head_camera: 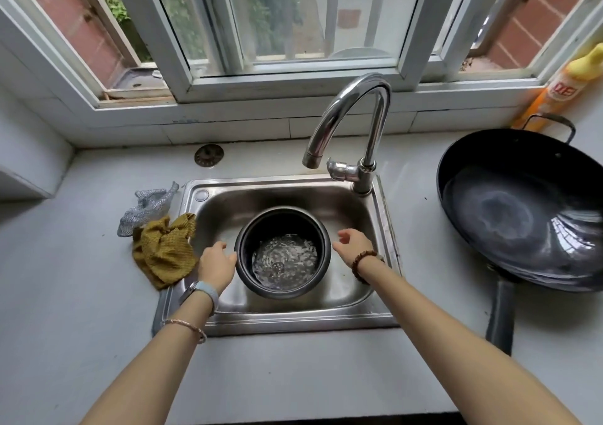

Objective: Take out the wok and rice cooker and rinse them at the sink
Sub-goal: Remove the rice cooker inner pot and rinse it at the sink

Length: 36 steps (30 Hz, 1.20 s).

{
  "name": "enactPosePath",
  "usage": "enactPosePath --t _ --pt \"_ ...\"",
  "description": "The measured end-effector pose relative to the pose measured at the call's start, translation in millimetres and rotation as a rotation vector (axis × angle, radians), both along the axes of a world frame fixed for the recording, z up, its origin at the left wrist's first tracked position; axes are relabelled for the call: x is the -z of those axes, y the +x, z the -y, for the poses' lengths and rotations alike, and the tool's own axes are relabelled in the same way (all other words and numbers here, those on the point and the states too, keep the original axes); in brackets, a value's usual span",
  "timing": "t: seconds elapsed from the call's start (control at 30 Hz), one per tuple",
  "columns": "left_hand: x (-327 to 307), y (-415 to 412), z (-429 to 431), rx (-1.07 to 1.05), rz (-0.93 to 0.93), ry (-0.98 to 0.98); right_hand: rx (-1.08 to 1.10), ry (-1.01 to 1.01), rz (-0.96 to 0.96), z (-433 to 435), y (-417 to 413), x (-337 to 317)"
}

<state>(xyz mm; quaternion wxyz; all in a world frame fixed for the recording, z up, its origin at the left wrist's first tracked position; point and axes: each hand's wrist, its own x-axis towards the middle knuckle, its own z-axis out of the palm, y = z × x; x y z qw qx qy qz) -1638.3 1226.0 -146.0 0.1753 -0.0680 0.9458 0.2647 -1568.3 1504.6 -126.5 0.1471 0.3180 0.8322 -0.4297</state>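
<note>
Loosely curved, the fingers [229,255] of the left hand [216,264] lie at the rice cooker pot [284,222], gripping nothing; the right hand [354,245] hovers relaxed beside it. The pot stands in the sink [293,193], water inside; the wok [522,209] rests on the counter [81,277].

The sink [277,322] is set into the desk [81,294] below the window [293,16], with the faucet [352,111] at its back right corner, the spout reaching over the basin. The rice cooker pot [284,222] stands upright in the basin, holding water [284,261]. The left hand [217,264] is at the pot's left rim, seemingly touching it; the right hand [354,245] is just beside its right rim, apart. A crumpled cloth [164,251] lies over the sink's left edge, a mesh cloth [146,207] behind it. A sink strainer [209,155] lies on the desk behind the sink. Right of the sink sits the wok [509,215], a bottle [561,91] behind it.
</note>
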Motion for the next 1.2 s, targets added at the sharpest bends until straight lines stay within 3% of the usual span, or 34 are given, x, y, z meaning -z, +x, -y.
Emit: enactPosePath --t 0.2,0.6,1.2 --pt "27.0 -6.3 -1.3 -0.104 0.096 0.085 0.094 -0.063 0.054 13.0 -4.2 28.0" --pt "43.4 -11.4 7.9 -0.228 0.092 0.221 0.166 -0.100 0.007 21.9 -1.5 32.9" --pt "-116.7 12.9 4.9 -0.137 -0.184 0.389 0.151 -0.155 -0.194 22.3 -28.7 -56.5"
